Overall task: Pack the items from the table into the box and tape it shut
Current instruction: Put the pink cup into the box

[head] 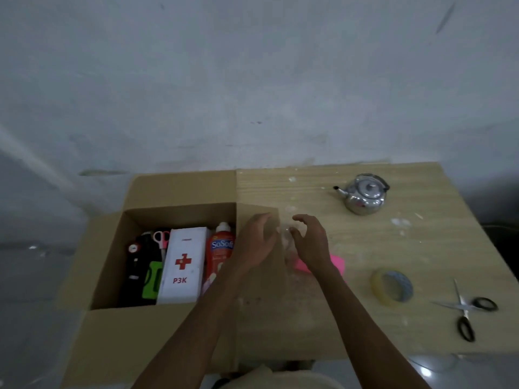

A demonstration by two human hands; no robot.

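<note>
Head view: the left grip (pixel 258 242) and right grip (pixel 311 244) hover close together over the counter (pixel 421 262), just right of the open box (pixel 157 332). Their fingers curve loosely about something clear and blurred above a pink item (pixel 337 262); whether they pinch it I cannot tell. The kettle (pixel 365 196) stands far right, with the tape roll (pixel 391 286) and scissors (pixel 466 307) near right. Probably best to lift with both grips and lay it flat in the box, saving room for the kettle
</note>
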